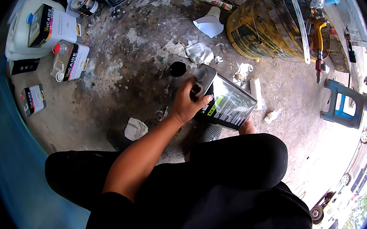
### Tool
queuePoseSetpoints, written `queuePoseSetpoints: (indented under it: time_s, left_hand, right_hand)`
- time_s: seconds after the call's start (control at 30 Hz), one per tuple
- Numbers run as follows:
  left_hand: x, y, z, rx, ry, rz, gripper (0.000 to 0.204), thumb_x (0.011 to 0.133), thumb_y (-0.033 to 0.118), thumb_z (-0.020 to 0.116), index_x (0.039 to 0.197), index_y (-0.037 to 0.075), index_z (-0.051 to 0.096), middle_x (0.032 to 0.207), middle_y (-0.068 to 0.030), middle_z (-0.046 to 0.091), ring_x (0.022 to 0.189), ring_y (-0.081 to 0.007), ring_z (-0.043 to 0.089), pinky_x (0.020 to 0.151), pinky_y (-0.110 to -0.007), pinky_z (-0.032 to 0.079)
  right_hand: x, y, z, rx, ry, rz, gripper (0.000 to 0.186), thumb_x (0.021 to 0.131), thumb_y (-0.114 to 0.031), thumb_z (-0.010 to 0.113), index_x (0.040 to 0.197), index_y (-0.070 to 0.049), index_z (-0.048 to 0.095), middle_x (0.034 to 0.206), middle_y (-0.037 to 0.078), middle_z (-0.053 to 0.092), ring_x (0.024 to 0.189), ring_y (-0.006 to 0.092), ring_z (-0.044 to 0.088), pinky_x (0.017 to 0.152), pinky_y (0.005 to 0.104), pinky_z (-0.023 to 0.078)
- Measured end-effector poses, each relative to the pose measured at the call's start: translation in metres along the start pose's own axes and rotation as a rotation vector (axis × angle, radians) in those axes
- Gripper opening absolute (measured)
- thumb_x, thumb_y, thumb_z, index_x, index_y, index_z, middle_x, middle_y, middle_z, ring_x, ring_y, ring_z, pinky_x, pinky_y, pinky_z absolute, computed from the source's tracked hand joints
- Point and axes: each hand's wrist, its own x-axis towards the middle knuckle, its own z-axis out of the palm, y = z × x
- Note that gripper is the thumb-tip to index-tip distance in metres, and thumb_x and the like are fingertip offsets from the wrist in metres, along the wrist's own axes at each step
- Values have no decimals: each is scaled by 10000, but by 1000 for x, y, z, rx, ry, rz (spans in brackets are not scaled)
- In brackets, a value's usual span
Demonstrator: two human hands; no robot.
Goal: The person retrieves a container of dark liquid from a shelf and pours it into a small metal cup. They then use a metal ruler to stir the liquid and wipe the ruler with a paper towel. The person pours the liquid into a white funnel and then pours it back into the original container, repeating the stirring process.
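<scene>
Clutching the metal can (230, 101) by its top end in the nearer left hand (186, 102), slanted lengthwise toward the black cup (177, 68) on the floor (146, 89); can't tell the grip of the half-hidden right hand (246, 127)!

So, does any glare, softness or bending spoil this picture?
Head view: glare streaks the metal can at the left hand; same view, the floor washes out almost white at right, and the blue surface at left looks soft; same view, parked vehicles lean near the lower-right rim; the corners are black.
</scene>
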Motion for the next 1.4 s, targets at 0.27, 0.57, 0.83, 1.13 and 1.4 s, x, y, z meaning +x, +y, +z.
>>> queuePoseSetpoints:
  time_s: [0.27, 0.57, 0.83, 1.13, 1.4]
  left_hand:
    - [-2, -25, 2, -94, 41, -3, 717, 817, 400, 825, 1342, -22, 581, 1224, -178, 641, 1125, -299, 626, 1000, -389, 485]
    - [-2, -33, -12, -203, -41, -95, 751, 860, 384, 809, 1410, -49, 535, 1345, -161, 620, 1236, -243, 582, 1106, -368, 415]
    - [-2, -48, -14, -382, -82, -200, 715, 869, 359, 804, 1410, -29, 543, 1296, -128, 644, 1203, -202, 586, 1090, -353, 427]
    - [-2, -47, -16, -341, -53, -181, 641, 878, 404, 787, 1326, -16, 606, 1243, -115, 674, 1150, -185, 609, 1053, -346, 447]
    - [-5, -55, -14, -341, -64, -206, 616, 881, 399, 778, 1310, -13, 620, 1220, -110, 688, 1132, -186, 617, 1048, -345, 451]
  right_hand:
    - [-5, -5, 0, -35, 20, -10, 360, 1056, -360, 562, 1088, -14, 655, 990, 125, 692, 916, 277, 670, 909, 463, 545]
    - [0, -6, 10, -77, 6, -9, 361, 1054, -355, 562, 1106, -9, 653, 1003, 131, 695, 921, 280, 673, 908, 462, 547]
    - [4, -5, 13, -94, 4, 6, 363, 1053, -350, 562, 1121, -4, 651, 1013, 135, 697, 926, 282, 676, 907, 461, 548]
    - [1, -7, 13, -110, 12, 3, 367, 1051, -345, 563, 1138, 1, 649, 1026, 141, 700, 932, 285, 679, 906, 459, 550]
    - [0, -6, 14, -114, 16, 5, 371, 1049, -340, 563, 1154, 5, 648, 1037, 146, 702, 937, 288, 682, 906, 458, 551]
